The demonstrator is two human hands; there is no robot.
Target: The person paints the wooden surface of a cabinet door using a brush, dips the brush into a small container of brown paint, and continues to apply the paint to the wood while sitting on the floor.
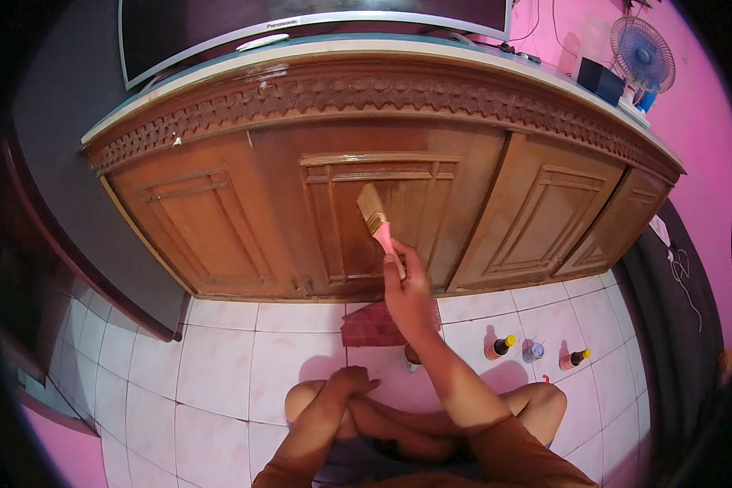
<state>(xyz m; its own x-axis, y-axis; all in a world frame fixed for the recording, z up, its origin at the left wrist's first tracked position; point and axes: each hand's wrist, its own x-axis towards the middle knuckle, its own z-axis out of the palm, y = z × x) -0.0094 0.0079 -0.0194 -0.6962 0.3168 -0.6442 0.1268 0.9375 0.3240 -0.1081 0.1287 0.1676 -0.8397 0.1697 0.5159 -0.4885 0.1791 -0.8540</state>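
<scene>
The top [537, 468] is brown, and its sleeves [496, 443] leave the lower arms [455, 378] bare. The shorts [346, 465] are dark grey. The knees [547, 400] are bare too, and so are both hands [408, 291].

Home interior, apparently a living room.
Indicators: flat-screen television [309, 11], upper centre; carved wooden cabinet [423, 211], centre; electric fan [642, 54], upper right; pink wall [695, 154], right; tiled floor [215, 358], below.

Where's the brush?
Near the centre of the head view, the brush is in the right hand, before the second door panel from the left.
</scene>
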